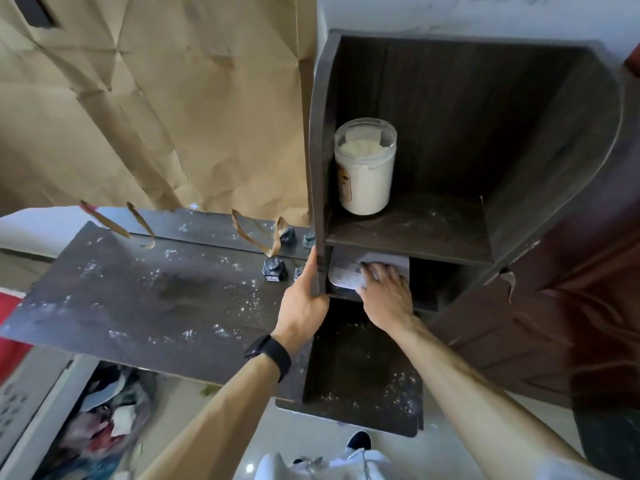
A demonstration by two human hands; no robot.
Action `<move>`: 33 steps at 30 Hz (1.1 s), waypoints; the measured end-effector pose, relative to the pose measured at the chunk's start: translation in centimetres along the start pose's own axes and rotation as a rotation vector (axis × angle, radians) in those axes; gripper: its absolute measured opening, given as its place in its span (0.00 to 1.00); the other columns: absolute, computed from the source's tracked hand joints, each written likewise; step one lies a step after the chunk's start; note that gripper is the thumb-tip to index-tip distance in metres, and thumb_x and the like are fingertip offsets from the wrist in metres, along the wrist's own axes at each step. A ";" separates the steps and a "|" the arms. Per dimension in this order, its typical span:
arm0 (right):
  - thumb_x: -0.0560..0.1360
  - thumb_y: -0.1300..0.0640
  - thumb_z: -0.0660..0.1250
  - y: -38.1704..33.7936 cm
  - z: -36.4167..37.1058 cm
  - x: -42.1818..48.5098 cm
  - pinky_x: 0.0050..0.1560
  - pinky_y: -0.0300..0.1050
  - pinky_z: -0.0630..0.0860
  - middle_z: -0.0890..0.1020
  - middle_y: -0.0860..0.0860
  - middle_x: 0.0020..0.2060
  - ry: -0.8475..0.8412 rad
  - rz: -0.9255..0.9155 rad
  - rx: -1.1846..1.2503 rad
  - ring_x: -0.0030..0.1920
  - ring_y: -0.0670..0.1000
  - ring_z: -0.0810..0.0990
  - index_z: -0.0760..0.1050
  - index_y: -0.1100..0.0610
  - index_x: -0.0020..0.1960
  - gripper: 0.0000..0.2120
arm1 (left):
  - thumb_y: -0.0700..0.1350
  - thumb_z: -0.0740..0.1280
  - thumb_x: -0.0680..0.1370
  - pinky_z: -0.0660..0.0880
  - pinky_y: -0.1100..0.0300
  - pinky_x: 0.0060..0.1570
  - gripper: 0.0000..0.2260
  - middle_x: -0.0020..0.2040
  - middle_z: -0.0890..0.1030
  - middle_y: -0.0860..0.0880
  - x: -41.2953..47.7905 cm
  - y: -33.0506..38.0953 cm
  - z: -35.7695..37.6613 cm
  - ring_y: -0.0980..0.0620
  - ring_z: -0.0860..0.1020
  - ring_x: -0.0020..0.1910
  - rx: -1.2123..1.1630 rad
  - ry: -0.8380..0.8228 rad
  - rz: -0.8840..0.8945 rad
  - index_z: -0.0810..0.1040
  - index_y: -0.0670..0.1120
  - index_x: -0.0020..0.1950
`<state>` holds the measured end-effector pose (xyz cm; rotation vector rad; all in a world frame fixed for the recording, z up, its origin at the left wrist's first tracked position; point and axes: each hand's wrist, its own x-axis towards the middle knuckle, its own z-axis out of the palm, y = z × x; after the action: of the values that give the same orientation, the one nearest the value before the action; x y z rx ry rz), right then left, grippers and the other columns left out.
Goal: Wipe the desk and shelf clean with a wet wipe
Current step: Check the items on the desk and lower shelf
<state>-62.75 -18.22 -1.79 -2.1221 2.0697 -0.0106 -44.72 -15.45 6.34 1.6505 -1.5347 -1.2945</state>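
Observation:
A dark wooden desk (145, 299) dusted with white powder spreads out on the left. A dark shelf unit (450, 109) stands on its right end. My left hand (304, 299) grips the shelf's front left upright, thumb on the inner side. My right hand (384, 292) reaches into the lower compartment and presses a pale wet wipe (346, 275) flat on that compartment's floor, fingers spread over it. The desk corner below the shelf (363, 372) also carries white specks.
A white tub with a clear lid (364, 168) stands on the upper shelf board, which is dusty too. Two small black ink bottles (274, 269) sit on the desk by the shelf. Crumpled brown paper (138, 98) hangs behind. A bag of rubbish (104, 427) lies under the desk.

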 end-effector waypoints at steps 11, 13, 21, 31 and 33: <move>0.80 0.51 0.61 0.0 2.7 -0.1 0.69 0.54 0.66 0.73 0.52 0.69 0.166 -0.017 0.091 0.70 0.56 0.68 0.68 0.52 0.72 0.21 | 0.35 0.59 0.71 0.77 0.53 0.54 0.42 0.66 0.80 0.47 0.3 -1.1 1.1 0.37 0.71 0.69 -0.025 0.079 -0.017 0.56 0.72 0.75; 0.80 0.50 0.60 0.3 2.6 0.1 0.69 0.53 0.66 0.72 0.51 0.70 0.157 -0.023 0.099 0.70 0.55 0.67 0.68 0.52 0.72 0.21 | 0.35 0.60 0.71 0.74 0.62 0.51 0.41 0.68 0.78 0.52 0.6 -1.1 1.2 0.39 0.71 0.69 -0.013 0.088 -0.014 0.56 0.71 0.76; 0.79 0.50 0.62 0.4 2.4 0.6 0.69 0.54 0.67 0.72 0.49 0.70 0.136 -0.041 0.113 0.70 0.54 0.67 0.68 0.51 0.72 0.22 | 0.34 0.62 0.72 0.65 0.80 0.46 0.41 0.63 0.69 0.71 0.3 -0.2 1.3 0.62 0.72 0.57 -0.037 0.090 -0.008 0.58 0.68 0.77; 0.78 0.50 0.66 0.2 1.4 -0.3 0.71 0.51 0.64 0.70 0.52 0.72 0.153 -0.068 0.151 0.73 0.55 0.66 0.71 0.51 0.71 0.22 | 0.37 0.63 0.71 0.76 0.52 0.60 0.42 0.72 0.73 0.57 0.7 -1.0 0.5 0.45 0.78 0.62 0.059 0.087 0.084 0.55 0.67 0.78; 0.77 0.50 0.67 0.0 0.8 -1.5 0.70 0.52 0.67 0.71 0.50 0.72 0.167 -0.073 0.234 0.72 0.54 0.66 0.72 0.50 0.71 0.22 | 0.39 0.63 0.73 0.74 0.56 0.63 0.37 0.72 0.72 0.59 0.9 -2.3 -0.2 0.52 0.74 0.67 0.073 0.108 0.046 0.59 0.64 0.78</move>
<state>-62.65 -16.60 -2.35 -2.1128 1.9626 -0.4322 -43.65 -15.88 4.15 1.6915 -1.5629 -1.1193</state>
